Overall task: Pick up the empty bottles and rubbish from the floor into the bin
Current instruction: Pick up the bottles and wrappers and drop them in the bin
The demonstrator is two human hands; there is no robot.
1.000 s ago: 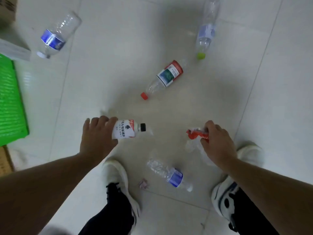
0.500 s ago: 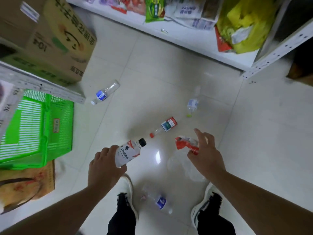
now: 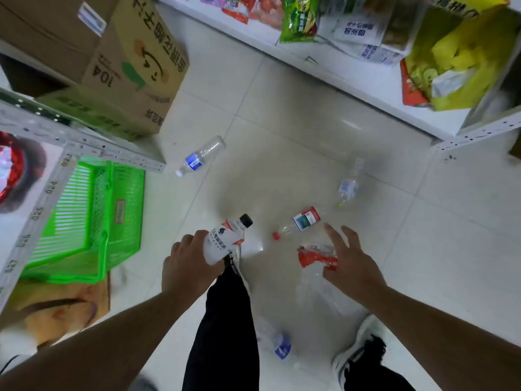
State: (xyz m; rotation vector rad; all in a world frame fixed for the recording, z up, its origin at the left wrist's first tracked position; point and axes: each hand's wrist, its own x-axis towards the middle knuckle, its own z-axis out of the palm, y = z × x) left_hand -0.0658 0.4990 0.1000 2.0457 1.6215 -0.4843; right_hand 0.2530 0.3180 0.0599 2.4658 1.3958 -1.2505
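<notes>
My left hand (image 3: 189,265) grips a white-labelled bottle with a black cap (image 3: 225,239), held above the floor and tilted up to the right. My right hand (image 3: 349,263) holds a crumpled clear wrapper with a red end (image 3: 317,256), thumb and lower fingers on it, two fingers stretched out. On the tiles lie a red-capped bottle (image 3: 298,222), a green-capped bottle (image 3: 348,189), a blue-labelled bottle (image 3: 198,159) near the boxes and another blue-labelled bottle (image 3: 275,341) between my feet. A green plastic basket (image 3: 90,221) stands at the left.
Cardboard boxes (image 3: 127,66) sit at the upper left behind a white metal shelf rail (image 3: 84,148). A white shelf with snack bags (image 3: 352,26) runs along the top right. My legs and shoes (image 3: 363,348) are at the bottom.
I have risen from a crouch: both hands lifted off the floor, the left with the white bottle, the right with the wrapper. The view widened to show shelves, boxes and basket.
</notes>
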